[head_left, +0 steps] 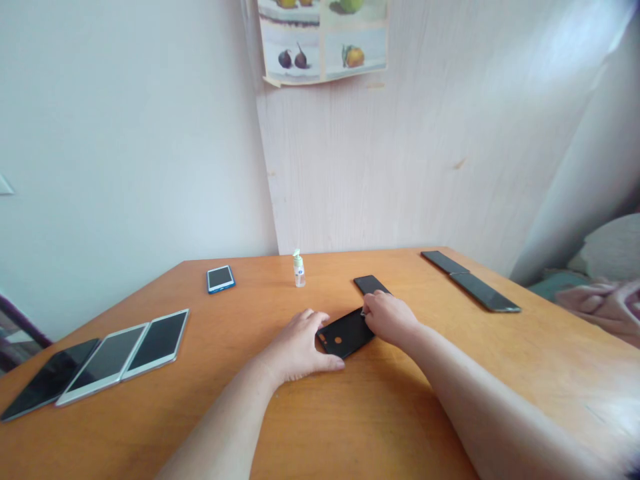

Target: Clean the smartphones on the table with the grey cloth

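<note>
A black phone case (345, 337) with a round hole and a camera cutout lies on the wooden table, inner side up. My left hand (300, 347) steadies its left end, thumb at the near edge and fingers at the far edge. Over the right end of the case, my right hand (390, 319) is closed with its fingers bunched against the inner surface. A small pale bit shows at those fingertips, too little to name. Just behind my right hand lies a dark phone (371, 285), partly covered by it.
A small clear pump bottle (299, 272) stands toward the back of the table (260, 300). A blue-edged phone (221, 279) lies at back left. Front left are two white tablets (157, 343) and a dark one (53, 380). Dark devices (485, 293) lie right; another person's hands (605, 307) show beyond.
</note>
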The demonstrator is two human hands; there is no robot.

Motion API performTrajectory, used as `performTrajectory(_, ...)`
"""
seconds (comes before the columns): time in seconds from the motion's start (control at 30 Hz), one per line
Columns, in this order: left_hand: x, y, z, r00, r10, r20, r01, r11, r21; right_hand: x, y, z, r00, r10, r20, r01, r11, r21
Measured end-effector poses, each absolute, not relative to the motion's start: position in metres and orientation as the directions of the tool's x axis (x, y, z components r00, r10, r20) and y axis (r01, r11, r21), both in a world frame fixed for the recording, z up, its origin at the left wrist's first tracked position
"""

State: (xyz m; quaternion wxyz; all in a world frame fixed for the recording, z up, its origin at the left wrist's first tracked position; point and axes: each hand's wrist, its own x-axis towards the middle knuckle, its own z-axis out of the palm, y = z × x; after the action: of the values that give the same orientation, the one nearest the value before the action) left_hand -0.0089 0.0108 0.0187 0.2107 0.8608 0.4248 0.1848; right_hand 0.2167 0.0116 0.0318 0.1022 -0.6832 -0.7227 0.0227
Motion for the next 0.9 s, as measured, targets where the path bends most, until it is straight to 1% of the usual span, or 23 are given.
performTrajectory(0.07,-0.010,0.011,0.020,0.572,0.809,0.134,0.659,-0.551,0.512,0.218,0.008,0.035,-0.084,0.993,0.085,0.980,0.097,-0.171)
performTrajectory(0.17,-0.011,0.010,0.022,0.570,0.813,0.119,0.674,-0.546,0.498,0.212,-0.001,0.040,-0.229,0.973,0.017,0.951,0.227,-0.207)
performTrajectory(0.23,-0.011,0.010,0.023,0.572,0.813,0.112,0.679,-0.545,0.492,0.212,-0.004,0.042,-0.265,0.964,-0.007,0.941,0.257,-0.222)
performTrajectory(0.27,-0.011,0.010,0.024,0.573,0.812,0.110,0.679,-0.546,0.491,0.214,-0.003,0.042,-0.245,0.970,-0.007,0.947,0.237,-0.217)
performTrajectory(0.37,-0.011,0.010,0.024,0.578,0.807,0.117,0.671,-0.552,0.494,0.226,0.003,0.043,-0.113,0.993,0.021,0.977,0.115,-0.180)
performTrajectory(0.43,-0.011,0.010,0.024,0.582,0.805,0.118,0.666,-0.555,0.498,0.231,0.006,0.042,-0.067,0.997,0.032,0.982,0.072,-0.176)
performTrajectory(0.47,-0.011,0.010,0.024,0.584,0.804,0.117,0.666,-0.556,0.497,0.230,0.006,0.042,-0.073,0.997,0.034,0.980,0.078,-0.185)
performTrajectory(0.53,-0.011,0.010,0.024,0.582,0.805,0.115,0.670,-0.556,0.492,0.222,0.003,0.040,-0.136,0.990,0.041,0.963,0.142,-0.228)
performTrajectory(0.63,-0.010,0.010,0.023,0.577,0.808,0.118,0.677,-0.554,0.484,0.203,-0.004,0.036,-0.275,0.960,0.053,0.902,0.277,-0.331)
performTrajectory(0.7,-0.011,0.010,0.023,0.573,0.811,0.117,0.679,-0.550,0.486,0.195,-0.006,0.033,-0.319,0.946,0.057,0.861,0.314,-0.400)
performTrajectory(0.8,-0.011,0.010,0.023,0.571,0.813,0.114,0.681,-0.547,0.488,0.201,0.000,0.029,-0.274,0.959,0.070,0.846,0.275,-0.456)
performTrajectory(0.9,-0.012,0.010,0.023,0.582,0.805,0.119,0.676,-0.560,0.479,0.218,0.012,0.028,-0.179,0.977,0.112,0.874,0.210,-0.438)
